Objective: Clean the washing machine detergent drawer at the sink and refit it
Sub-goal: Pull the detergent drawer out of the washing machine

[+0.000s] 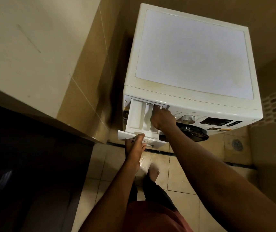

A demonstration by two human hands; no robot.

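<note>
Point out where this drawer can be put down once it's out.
The washing machine top is bare from edge to edge, the widest free patch. Floor tiles between the foot and the floor drain are open. Crowded: the detergent drawer front, where the left hand grips it and the right hand reaches in; the gap to the tiled wall is narrow.

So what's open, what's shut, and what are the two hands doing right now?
detergent drawer: pulled far out, back end inside the washing machine.
left hand: grips the drawer's front panel.
right hand: reaches into the drawer's back right corner; fingertips hidden.
machine door: looks shut.
floor: wet patch in front of the machine.
</note>
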